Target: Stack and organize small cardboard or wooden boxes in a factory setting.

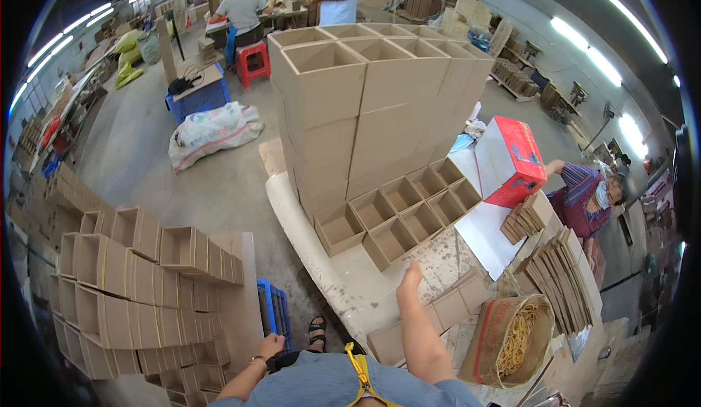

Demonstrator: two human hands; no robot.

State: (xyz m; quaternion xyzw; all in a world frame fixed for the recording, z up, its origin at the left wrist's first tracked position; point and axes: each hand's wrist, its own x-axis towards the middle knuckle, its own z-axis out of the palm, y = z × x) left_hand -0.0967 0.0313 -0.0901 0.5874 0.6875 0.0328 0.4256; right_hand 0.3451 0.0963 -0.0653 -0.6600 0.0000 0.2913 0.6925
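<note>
Reaching right hand (410,274) toward open cardboard boxes (398,213) on worktable (350,275), fingers extended, grasping nothing. Left hand (270,346) loosely curled at side, near blue crate (274,312); contents indeterminable.

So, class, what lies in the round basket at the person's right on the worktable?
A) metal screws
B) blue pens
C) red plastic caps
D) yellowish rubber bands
D: the round basket near the right hand holds a heap of thin yellowish loops, rubber bands, with no caps, screws or pens in it.
</note>
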